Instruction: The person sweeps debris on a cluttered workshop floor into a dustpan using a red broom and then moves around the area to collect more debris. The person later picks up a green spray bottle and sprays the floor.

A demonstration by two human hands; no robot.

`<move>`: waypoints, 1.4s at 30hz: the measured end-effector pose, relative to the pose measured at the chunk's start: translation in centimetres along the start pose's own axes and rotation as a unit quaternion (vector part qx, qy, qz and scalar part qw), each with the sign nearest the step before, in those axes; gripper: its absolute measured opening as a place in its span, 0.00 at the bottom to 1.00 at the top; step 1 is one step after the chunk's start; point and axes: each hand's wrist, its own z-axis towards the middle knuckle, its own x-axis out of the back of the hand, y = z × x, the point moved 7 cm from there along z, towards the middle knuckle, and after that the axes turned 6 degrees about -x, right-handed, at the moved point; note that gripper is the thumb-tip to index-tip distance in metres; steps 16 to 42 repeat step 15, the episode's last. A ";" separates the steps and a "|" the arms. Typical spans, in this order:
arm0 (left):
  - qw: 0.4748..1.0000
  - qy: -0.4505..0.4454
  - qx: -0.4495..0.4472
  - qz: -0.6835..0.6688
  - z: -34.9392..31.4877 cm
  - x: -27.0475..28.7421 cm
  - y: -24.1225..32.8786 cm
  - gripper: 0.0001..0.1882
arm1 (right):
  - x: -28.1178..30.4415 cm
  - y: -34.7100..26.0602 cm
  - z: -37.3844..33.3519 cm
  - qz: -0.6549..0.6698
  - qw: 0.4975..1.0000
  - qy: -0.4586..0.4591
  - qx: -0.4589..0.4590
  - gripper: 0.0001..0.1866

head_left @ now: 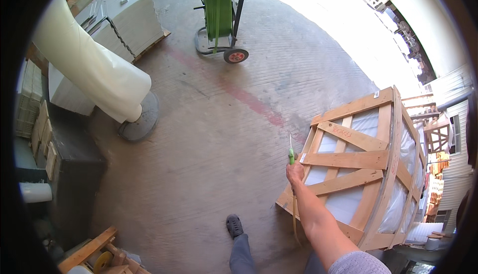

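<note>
My right hand (295, 173) is closed around a green air blow gun (291, 155) with a thin metal nozzle pointing away from me. A tan hose (295, 220) hangs down from beneath that hand. Just to the right stands a wooden crate (348, 160) made of slats and diagonal braces, with white, plastic-wrapped contents showing through the gaps. The hand is close to the crate's left side; whether it touches the wood I cannot tell. My left hand does not appear.
A wheeled cart with a green strap roll (218, 10) stands ahead. On the left are a stretch-film roll (107, 72) on a round base, a stack of pale panels (132, 17) and a dark box (74, 184). Wood scraps (94, 246) lie at lower left. A faded red line (254, 104) crosses the floor.
</note>
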 end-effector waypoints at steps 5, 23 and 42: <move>1.000 -0.029 -0.005 -0.008 0.7 -0.3 -0.1 0.40 | -5.1 11.5 -6.8 -0.055 0.986 -0.073 -0.138 0.18; 0.997 -0.061 0.005 0.040 2.2 0.6 0.4 0.41 | -7.6 22.1 -24.2 0.129 0.961 -0.166 -0.179 0.19; 0.997 -0.061 0.005 0.040 2.2 0.6 0.4 0.41 | -7.6 22.1 -24.2 0.129 0.961 -0.166 -0.179 0.19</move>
